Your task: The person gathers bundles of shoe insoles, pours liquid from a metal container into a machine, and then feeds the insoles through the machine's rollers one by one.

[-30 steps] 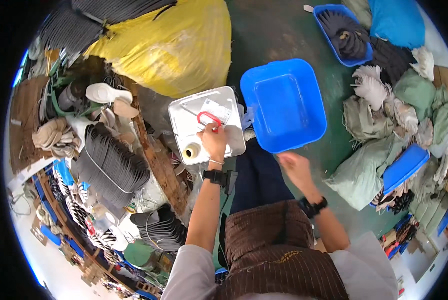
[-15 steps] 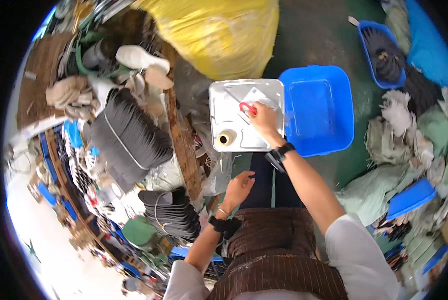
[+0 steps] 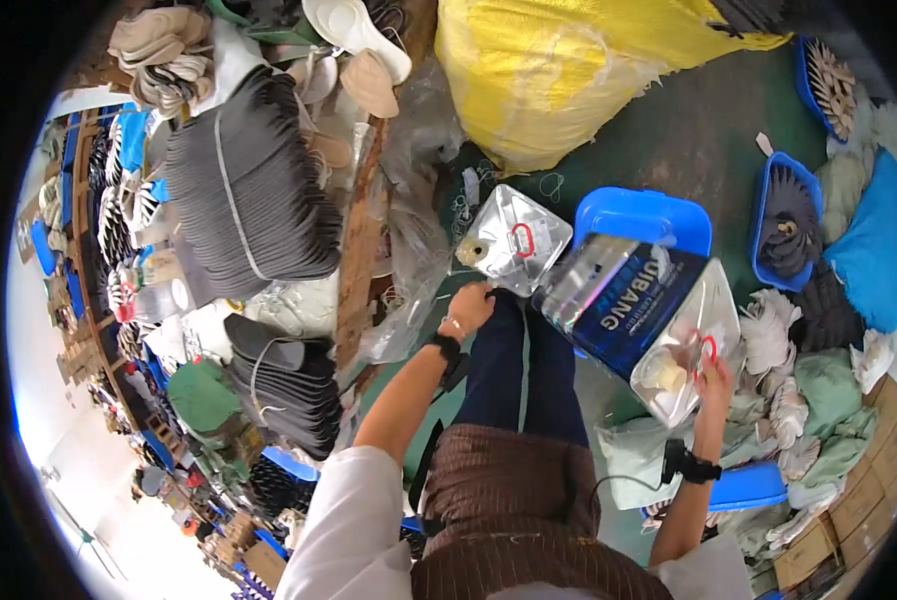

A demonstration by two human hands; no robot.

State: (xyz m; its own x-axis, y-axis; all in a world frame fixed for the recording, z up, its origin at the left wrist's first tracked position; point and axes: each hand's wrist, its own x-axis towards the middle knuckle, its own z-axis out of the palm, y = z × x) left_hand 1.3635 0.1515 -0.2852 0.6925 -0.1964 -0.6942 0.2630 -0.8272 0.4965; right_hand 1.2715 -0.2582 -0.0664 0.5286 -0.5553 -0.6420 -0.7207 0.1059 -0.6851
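Note:
On the right, my right hand [image 3: 713, 385] has its fingers round the red handle of a large rectangular metal can [image 3: 624, 300]. The can is tilted, its dark blue printed side facing up and its silver top with a pale spout turned toward me. It hangs over the near part of a blue plastic tub [image 3: 641, 203] and partly hides it. My left hand [image 3: 469, 307] is held beside my knee with curled fingers and nothing visible in them. Just beyond that hand stands a second metal can [image 3: 519, 236], with a red handle and a pale round spout on top.
A big yellow sack [image 3: 549, 80] lies at the far side. Tied stacks of dark grey sheets [image 3: 254, 185] and a wooden plank edge [image 3: 362, 240] line the left, with clear plastic sheeting [image 3: 419, 180] beside them. Blue trays [image 3: 789, 220] and cloth bundles [image 3: 834, 390] crowd the right.
My right hand has moved right and toward me, lifting and tilting a can by its red handle. The second can has come into sight. My view has also turned.

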